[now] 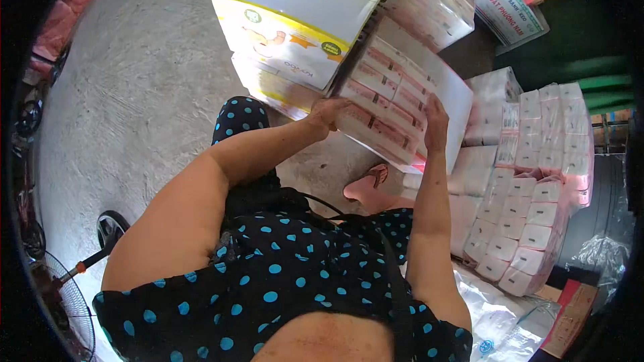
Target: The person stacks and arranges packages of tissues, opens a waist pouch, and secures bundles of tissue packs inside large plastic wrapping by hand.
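A large plastic-wrapped pack of pink and white packets [386,97] stands tilted in front of my body. My left hand [329,114] is at its lower left edge, fingers bent round the side. On its right side my right hand [436,117] presses against the wrapped face with curved fingers. Directly left of the pack stands a white and yellow carton [288,33], close to my left hand. Another wrapped pack [433,7] lies behind it.
Wrapped bundles of white packets [530,221] are stacked at the right. A printed white box [506,10] stands at the upper right. At the lower left are a fan [64,302] and a small wheel [111,228]. Grey concrete floor [134,94] spreads on the left.
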The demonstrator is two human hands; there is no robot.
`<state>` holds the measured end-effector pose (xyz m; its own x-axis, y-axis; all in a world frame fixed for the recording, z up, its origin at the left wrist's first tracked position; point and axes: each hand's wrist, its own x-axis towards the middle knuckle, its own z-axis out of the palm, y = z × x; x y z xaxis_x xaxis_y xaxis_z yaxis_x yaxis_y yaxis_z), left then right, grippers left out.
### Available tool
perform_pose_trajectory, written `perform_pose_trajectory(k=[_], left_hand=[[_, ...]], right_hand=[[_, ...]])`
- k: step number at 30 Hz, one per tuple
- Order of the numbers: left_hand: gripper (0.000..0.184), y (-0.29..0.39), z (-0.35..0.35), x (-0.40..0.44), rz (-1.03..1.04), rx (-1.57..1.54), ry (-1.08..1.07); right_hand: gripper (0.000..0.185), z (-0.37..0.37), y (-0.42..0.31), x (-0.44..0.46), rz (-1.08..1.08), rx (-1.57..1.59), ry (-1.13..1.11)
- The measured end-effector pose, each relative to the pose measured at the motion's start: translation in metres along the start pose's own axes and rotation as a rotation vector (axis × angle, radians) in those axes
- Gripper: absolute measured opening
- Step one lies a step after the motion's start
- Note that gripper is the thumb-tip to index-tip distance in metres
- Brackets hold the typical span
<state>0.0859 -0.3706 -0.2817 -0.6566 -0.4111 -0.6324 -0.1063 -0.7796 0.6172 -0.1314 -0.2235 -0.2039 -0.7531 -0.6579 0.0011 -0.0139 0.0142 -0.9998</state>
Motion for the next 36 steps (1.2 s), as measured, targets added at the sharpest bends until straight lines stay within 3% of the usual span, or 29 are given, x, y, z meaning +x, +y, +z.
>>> perform_pose_trajectory(k=[3, 8, 11, 12, 14, 15, 16, 19, 20, 23, 26, 28, 31, 32, 35, 36], left_hand=[[0.032, -0.006, -0.006, 0.002, 0.093, 0.092, -0.053], [0.043, -0.011, -0.010, 0.003, 0.023, 0.297, -0.005], [0.068, -0.038, -0.034, 0.018, 0.342, 0.432, -0.298], [0.068, -0.044, -0.038, 0.025, 0.346, 0.438, -0.312], [0.081, -0.052, -0.044, 0.039, 0.326, 0.436, -0.355], [0.087, -0.051, -0.043, 0.042, 0.317, 0.435, -0.375], [0.087, -0.050, -0.040, 0.042, 0.324, 0.443, -0.386], [0.046, -0.055, -0.033, 0.036, 0.451, 0.351, -0.257], [0.046, -0.043, -0.022, 0.018, 0.453, 0.350, -0.261], [0.047, 0.002, 0.012, -0.033, 0.033, 0.175, -0.004], [0.043, -0.010, 0.004, -0.010, 0.020, 0.031, -0.055], [0.042, -0.019, -0.002, -0.001, 0.008, -0.043, -0.085], [0.036, -0.029, -0.008, 0.000, 0.319, 0.236, -0.086], [0.036, -0.029, -0.009, 0.003, 0.319, 0.231, -0.087], [0.044, -0.018, -0.007, 0.006, -0.002, -0.066, -0.150], [0.044, -0.017, -0.007, 0.004, 0.001, -0.072, -0.149]], right_hand=[[0.063, -0.007, 0.029, -0.032, -0.278, -0.828, 0.060], [0.067, -0.013, 0.028, -0.058, -0.237, -0.732, 0.003], [0.056, -0.047, 0.074, -0.081, -0.032, -0.582, -0.111], [0.056, -0.047, 0.074, -0.086, -0.038, -0.584, -0.096], [0.058, -0.031, 0.073, -0.096, 0.398, -0.282, 0.331], [0.058, -0.023, 0.066, -0.101, 0.388, -0.276, 0.343], [0.059, -0.013, 0.050, -0.107, 0.460, -0.150, 0.274], [0.062, -0.002, 0.031, -0.112, 0.594, 0.098, 0.126], [0.060, -0.004, 0.043, -0.109, 0.603, 0.157, 0.114], [0.058, -0.009, 0.075, -0.095, 0.609, 0.274, 0.084], [0.053, -0.009, 0.093, -0.090, 0.364, 0.362, 0.027], [0.051, -0.011, 0.093, -0.089, 0.374, 0.318, 0.048], [0.048, -0.013, 0.084, -0.088, 0.396, 0.226, 0.082], [0.045, -0.015, 0.080, -0.089, 0.390, 0.271, 0.093], [0.039, -0.006, 0.056, -0.092, 0.378, 0.360, 0.106], [0.038, -0.004, 0.051, -0.093, 0.383, 0.348, 0.103]])
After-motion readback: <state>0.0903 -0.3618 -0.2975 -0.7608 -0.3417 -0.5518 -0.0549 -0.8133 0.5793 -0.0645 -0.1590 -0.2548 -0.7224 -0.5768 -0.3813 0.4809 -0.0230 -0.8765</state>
